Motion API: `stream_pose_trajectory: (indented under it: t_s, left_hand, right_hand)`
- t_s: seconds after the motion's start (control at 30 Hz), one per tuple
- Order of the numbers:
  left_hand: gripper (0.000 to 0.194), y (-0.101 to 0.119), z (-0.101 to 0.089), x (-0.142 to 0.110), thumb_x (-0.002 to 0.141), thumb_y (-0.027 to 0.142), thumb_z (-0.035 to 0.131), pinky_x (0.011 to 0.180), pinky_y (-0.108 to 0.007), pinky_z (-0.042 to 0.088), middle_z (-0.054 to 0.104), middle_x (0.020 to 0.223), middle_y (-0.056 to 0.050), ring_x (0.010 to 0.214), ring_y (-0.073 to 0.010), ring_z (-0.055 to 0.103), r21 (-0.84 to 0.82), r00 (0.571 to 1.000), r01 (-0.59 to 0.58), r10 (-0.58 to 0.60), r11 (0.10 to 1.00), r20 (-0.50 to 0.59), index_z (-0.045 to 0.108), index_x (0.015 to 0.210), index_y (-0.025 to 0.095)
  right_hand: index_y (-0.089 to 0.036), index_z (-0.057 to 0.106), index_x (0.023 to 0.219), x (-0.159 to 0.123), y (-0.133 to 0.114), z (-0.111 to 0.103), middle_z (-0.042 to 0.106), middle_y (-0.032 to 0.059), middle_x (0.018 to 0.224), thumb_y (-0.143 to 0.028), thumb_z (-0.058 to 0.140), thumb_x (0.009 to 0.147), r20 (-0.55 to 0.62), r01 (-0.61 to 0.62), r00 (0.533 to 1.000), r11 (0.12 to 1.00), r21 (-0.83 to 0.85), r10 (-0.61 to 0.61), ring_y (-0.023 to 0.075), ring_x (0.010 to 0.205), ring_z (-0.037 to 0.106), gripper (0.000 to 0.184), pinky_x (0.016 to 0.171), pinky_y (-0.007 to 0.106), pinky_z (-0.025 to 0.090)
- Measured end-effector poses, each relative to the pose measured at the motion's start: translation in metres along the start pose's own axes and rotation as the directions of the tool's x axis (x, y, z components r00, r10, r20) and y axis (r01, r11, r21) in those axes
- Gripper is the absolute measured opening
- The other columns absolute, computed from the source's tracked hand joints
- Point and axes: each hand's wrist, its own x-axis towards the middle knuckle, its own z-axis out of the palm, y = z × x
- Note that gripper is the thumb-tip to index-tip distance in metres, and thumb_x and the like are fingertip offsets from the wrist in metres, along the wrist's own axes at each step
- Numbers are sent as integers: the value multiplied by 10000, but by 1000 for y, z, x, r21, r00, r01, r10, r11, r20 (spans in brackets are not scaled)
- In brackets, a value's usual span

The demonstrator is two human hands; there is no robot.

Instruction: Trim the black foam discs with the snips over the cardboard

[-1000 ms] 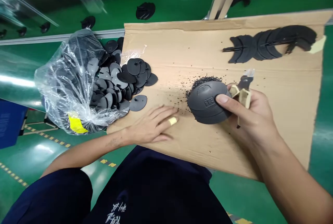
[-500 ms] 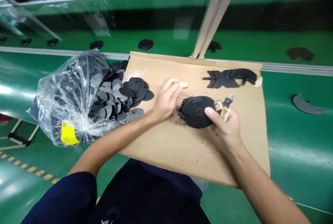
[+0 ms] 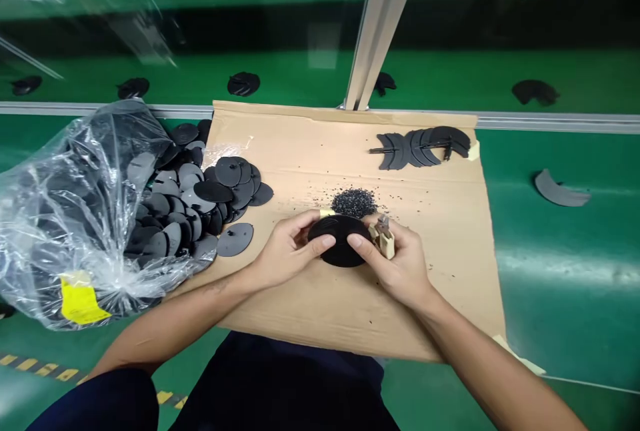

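Observation:
Both hands grip a black oval plastic disc (image 3: 340, 244) above the cardboard sheet (image 3: 310, 311). My left hand (image 3: 287, 247) is closed on its left side, thumb on top; a pale yellow wrap covers one fingertip. My right hand (image 3: 400, 261) pinches the right side with its thumb. Pale-handled cutting pliers (image 3: 384, 237) are also tucked in the right hand, jaws pointing away from me. Just beyond the disc lies a heap of small black plastic bits (image 3: 354, 202), scattered around its edges.
At left, a clear plastic bag (image 3: 75, 217) spills many black discs (image 3: 175, 211) onto the cardboard. Curved black parts (image 3: 420, 147) lie at the sheet's back right. Another curved piece (image 3: 561, 189) rests on the green table (image 3: 560, 271). A metal post (image 3: 383, 31) stands behind.
My left hand has come right and down to grip the disc's left side. The disc has moved toward me, uncovering the heap of bits. The view has shifted right.

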Motion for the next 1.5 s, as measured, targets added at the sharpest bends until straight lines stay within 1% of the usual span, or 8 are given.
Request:
stream_pose_trajectory:
  t_s: [0.13,0.33,0.47,0.8,1.0,1.13,1.27,1.5]
  left_hand:
    - [270,2,0,-4,880,380,737,733,-210,533,694,901,-36,834,-142,643,8,1000,29,-29,1000,12,705,1021,151]
    - [240,3,2,-3,865,376,751,654,-194,516,673,819,-18,750,-125,621,-7,1000,-3,3,1000,-8,705,935,152]
    - [251,4,1,-3,868,391,743,629,-198,513,654,776,-17,717,-124,602,65,999,-20,22,998,-26,696,888,146]
    - [212,5,-1,-4,905,361,705,692,-214,525,679,847,-38,786,-139,622,149,998,-57,58,987,2,700,936,151]
    - [160,8,-4,-4,922,318,688,699,-231,509,675,881,-50,811,-147,617,306,991,-133,134,943,20,697,936,159]
    - [210,10,-6,-5,920,304,696,693,-241,520,676,922,-66,813,-147,616,402,965,-258,251,879,71,713,1074,162]
    - [290,9,-8,-5,937,349,676,771,-279,570,698,1010,-96,924,-173,658,345,925,-379,363,858,113,708,1161,167]
    - [240,11,-11,-1,944,194,657,796,-291,588,743,1006,-109,925,-172,697,401,849,-523,498,752,174,692,1176,147]
  right_hand:
    - [-195,564,753,-2,-1,1,457,-38,629,-475,673,919,69,-32,997,999,-9,33,104,546,386,344,504,247,341]
    - [-194,588,784,-2,0,0,484,-34,632,-417,674,927,75,12,997,1000,-19,-11,106,541,406,278,500,246,349]
    - [-194,601,799,0,-1,0,502,-29,645,-417,669,932,87,34,996,999,-40,-31,111,547,427,268,504,245,363]
    - [-201,596,819,1,-3,0,517,-46,644,-291,658,939,92,135,987,990,-52,-130,100,540,444,162,549,239,402]
    - [-197,634,872,2,0,0,616,-6,712,-294,657,946,104,175,981,978,-116,-163,126,596,541,125,562,256,443]
    - [-200,645,881,2,3,-1,662,27,762,-178,647,933,106,318,947,937,-143,-305,152,650,599,56,594,282,479]
    - [-211,663,928,1,6,-1,689,52,806,-76,625,897,105,461,887,876,-143,-450,183,686,643,143,626,321,521]
    - [-205,666,1053,2,13,-3,704,88,885,-75,657,862,153,556,831,805,-209,-535,214,748,666,231,641,355,546]
